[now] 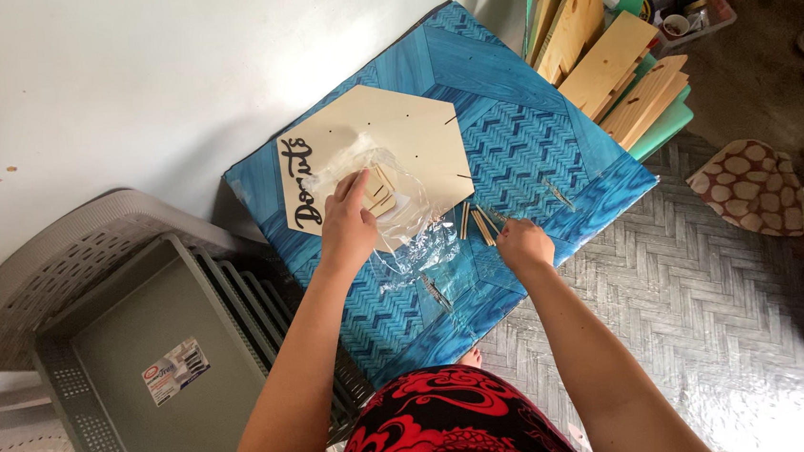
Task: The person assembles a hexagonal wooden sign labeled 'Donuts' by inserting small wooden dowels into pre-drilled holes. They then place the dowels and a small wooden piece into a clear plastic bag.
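A pale wooden hexagon board with black lettering lies on a small blue patterned table. My left hand presses on a clear plastic bag holding small wooden pieces, at the board's near edge. My right hand is closed around thin wooden sticks lying on the table just right of the bag. More crumpled clear plastic spreads between both hands.
A grey plastic basket and grey lid stand at the left against a white wall. Wooden planks and green boards lean behind the table at the right. A spotted cushion lies on the woven floor mat.
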